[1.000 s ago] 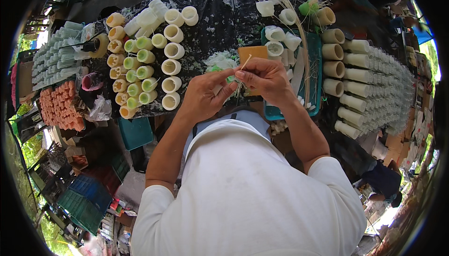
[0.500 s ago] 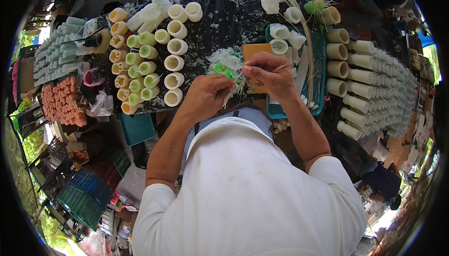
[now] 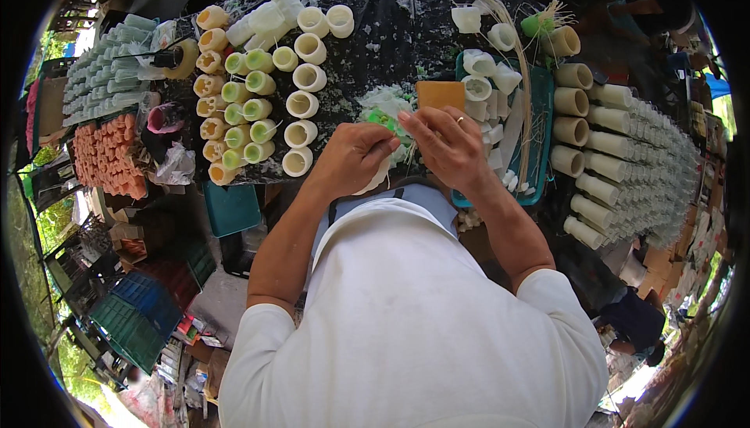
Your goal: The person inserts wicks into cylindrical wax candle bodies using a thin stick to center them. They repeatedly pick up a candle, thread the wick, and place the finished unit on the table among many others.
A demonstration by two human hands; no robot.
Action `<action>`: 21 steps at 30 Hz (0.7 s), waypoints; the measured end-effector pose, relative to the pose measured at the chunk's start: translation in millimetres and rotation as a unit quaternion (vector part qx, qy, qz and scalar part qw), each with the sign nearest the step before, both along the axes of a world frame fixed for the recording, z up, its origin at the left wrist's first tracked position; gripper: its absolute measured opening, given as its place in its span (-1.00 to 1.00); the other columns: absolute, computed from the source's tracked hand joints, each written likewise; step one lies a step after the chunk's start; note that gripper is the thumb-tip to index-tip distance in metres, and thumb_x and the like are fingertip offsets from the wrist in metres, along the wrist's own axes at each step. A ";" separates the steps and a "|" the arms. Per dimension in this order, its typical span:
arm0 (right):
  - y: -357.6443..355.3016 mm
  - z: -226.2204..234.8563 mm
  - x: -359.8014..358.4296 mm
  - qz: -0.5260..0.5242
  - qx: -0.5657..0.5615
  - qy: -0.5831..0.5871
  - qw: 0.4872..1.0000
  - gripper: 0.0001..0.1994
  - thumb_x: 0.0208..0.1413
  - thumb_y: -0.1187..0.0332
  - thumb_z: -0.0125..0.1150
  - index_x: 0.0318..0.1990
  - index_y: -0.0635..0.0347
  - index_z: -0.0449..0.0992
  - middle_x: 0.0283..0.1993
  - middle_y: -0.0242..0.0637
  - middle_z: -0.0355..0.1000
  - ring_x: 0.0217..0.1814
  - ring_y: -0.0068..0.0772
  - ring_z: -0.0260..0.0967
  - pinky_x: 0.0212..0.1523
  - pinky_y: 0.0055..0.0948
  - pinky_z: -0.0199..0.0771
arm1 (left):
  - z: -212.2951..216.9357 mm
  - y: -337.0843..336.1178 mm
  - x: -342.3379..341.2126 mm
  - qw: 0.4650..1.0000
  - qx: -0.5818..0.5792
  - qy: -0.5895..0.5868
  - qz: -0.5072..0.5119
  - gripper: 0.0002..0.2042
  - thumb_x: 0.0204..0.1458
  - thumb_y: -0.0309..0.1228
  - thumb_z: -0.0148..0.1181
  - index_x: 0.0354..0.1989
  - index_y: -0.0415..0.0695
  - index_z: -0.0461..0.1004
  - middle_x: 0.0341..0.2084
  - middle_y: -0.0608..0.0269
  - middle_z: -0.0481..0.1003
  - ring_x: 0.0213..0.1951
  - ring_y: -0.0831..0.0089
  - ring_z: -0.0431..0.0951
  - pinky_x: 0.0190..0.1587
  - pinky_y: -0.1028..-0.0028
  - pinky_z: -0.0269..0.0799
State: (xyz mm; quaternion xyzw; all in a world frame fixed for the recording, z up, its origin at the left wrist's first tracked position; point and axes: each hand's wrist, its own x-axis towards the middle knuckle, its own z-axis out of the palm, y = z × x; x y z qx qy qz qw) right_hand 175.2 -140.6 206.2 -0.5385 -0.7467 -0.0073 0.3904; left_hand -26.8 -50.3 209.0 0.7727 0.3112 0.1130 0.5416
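My left hand (image 3: 353,158) grips a pale cream cylinder (image 3: 375,176), a candle-like piece, with a green and white bit (image 3: 381,119) at its top. My right hand (image 3: 447,145), a ring on one finger, pinches at that top from the right. Both hands meet above the near edge of a black spattered table (image 3: 398,29). What the right fingertips pinch is too small to make out.
Rows of cream, green and yellow cylinders (image 3: 258,107) stand left of the hands. A teal tray (image 3: 541,115) with white pieces, thin sticks (image 3: 522,68) and an orange block (image 3: 440,93) lies to the right. Tan tubes (image 3: 594,115) fill the far right; orange pieces (image 3: 109,154) and crates (image 3: 148,303) sit left.
The hands have stayed together over the cylinder and drifted slightly toward the table. The right fingers have come down onto the green and white top.
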 end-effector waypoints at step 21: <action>17.0 -52.2 -55.4 -0.112 -0.174 0.712 0.671 -0.74 0.32 0.43 0.34 0.10 0.34 0.62 0.00 -0.29 0.64 -0.02 -0.56 0.55 0.06 -0.55 0.57 | 2.9 -6.9 15.5 0.783 -0.417 -0.337 0.316 -0.48 0.14 -0.38 0.45 0.22 -0.25 0.39 0.01 0.12 0.49 0.06 0.43 0.54 0.13 0.39 0.53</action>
